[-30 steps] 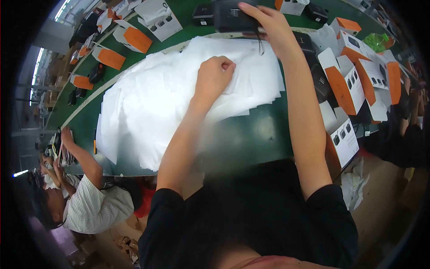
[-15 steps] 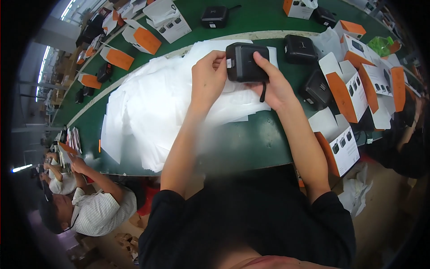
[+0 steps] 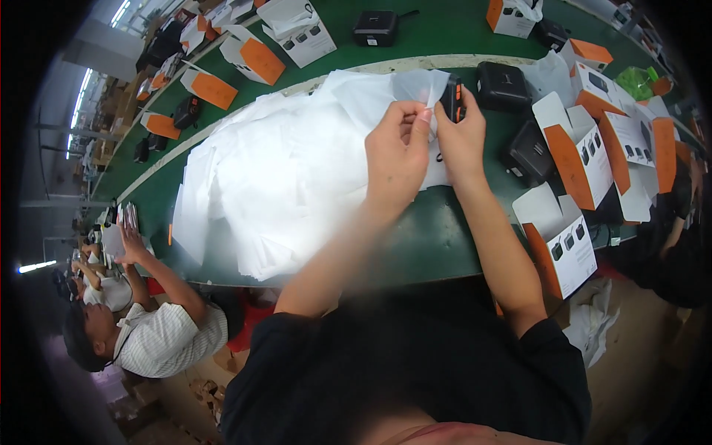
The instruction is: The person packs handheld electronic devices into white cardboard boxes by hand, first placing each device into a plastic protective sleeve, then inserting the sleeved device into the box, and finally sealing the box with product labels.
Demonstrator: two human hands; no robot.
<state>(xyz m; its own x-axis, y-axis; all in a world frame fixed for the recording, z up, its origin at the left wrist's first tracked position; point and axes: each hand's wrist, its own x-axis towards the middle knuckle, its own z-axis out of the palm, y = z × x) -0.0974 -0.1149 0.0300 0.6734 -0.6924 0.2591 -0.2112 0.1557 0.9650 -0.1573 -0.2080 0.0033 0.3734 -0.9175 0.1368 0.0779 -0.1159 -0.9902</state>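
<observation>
My right hand (image 3: 463, 144) grips a black boxy device (image 3: 449, 102), now turned so that a narrow side with orange parts faces up. A dark loop of its strap shows below, beside the wrist. Close against it, my left hand (image 3: 398, 157) pinches the edge of a thin translucent white bag (image 3: 415, 85) between thumb and fingers. The bag spreads out to the left of the device; whether the device is inside it cannot be made out. Beneath both hands lies a wide pile of thin white bags (image 3: 274, 178) on the green table.
Black cases (image 3: 504, 84) stand just right of my hands. Open white-and-orange cartons (image 3: 560, 241) crowd the right side, with a clear plastic bag (image 3: 550, 78) behind. More cartons (image 3: 259, 59) line the far left. A person in a striped shirt (image 3: 174, 337) sits at left.
The device has been turned from its broad face to a narrow side and moved right in my right hand. My left hand has left the device and taken hold of a thin bag.
</observation>
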